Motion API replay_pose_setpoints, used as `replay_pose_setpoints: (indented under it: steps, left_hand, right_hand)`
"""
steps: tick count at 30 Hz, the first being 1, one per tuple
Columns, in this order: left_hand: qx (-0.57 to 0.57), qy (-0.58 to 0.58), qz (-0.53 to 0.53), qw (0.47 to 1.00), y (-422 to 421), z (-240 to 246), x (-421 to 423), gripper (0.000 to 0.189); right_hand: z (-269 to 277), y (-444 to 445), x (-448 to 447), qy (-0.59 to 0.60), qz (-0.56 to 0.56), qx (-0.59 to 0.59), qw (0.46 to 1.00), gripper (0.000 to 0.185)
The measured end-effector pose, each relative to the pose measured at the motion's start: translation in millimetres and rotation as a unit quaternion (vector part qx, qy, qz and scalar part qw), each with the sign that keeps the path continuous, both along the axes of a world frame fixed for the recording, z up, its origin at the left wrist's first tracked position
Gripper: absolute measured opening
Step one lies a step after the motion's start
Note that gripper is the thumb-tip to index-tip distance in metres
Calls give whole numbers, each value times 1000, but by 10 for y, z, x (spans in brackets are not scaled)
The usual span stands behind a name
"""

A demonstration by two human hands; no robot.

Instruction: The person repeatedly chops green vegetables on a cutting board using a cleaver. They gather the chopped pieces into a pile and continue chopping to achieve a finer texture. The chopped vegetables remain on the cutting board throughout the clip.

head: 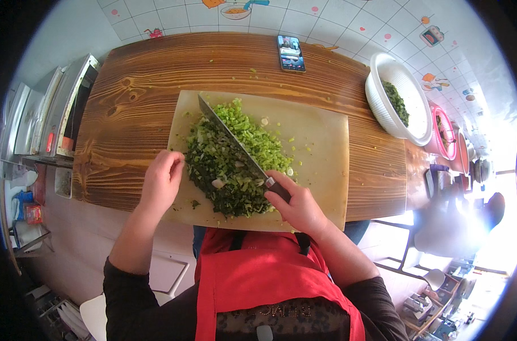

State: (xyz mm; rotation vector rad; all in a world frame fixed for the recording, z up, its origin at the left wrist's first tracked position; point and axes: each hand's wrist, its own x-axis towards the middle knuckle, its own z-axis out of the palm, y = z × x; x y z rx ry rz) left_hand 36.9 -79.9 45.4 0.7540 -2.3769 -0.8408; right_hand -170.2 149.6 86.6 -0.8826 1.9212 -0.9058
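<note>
In my right hand (299,202) is the dark handle of a kitchen knife (235,138). Its long blade slants up and left across a heap of chopped greens (228,187), pale green stem pieces on its far side and darker leaf bits nearer me. The heap lies on a cream cutting board (320,149), with a few pale round slices among it. My left hand (162,174) is beside the board's left edge, just left of the heap. Its fingers are drawn together against the thumb, and nothing shows between them.
The board rests on a brown wooden table (126,123) strewn with green scraps. Near the wall is a phone (291,53) with a lit screen. A white plastic basket (382,106) holding chopped greens stands at the right, with a pink basket (441,132) beyond. Metal equipment (62,115) lines the left.
</note>
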Motion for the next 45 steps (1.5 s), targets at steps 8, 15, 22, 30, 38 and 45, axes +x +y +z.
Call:
replay_pose_setpoints:
  steps: [8, 15, 22, 30, 38, 45]
  left_hand:
    - [-19, -91, -2, 996, 118, -72, 79, 12]
    - [-19, -45, 77, 996, 155, -100, 33, 9]
    - [-66, -68, 24, 995, 194, -176, 39, 10]
    - [-66, -51, 33, 996, 263, -210, 16, 10]
    - [-82, -47, 42, 995, 298, -267, 34, 11]
    - [-89, -26, 65, 994, 339, -306, 16, 11]
  right_hand:
    - [0, -6, 7, 6, 0, -25, 1000, 43]
    - [8, 1, 10, -1, -1, -4, 1000, 44]
    - [9, 0, 26, 6, 0, -23, 1000, 44]
    - [9, 0, 20, 15, 5, -14, 1000, 44]
    - [7, -4, 16, 11, 7, -12, 1000, 44]
    - [4, -2, 13, 14, 6, -20, 1000, 44]
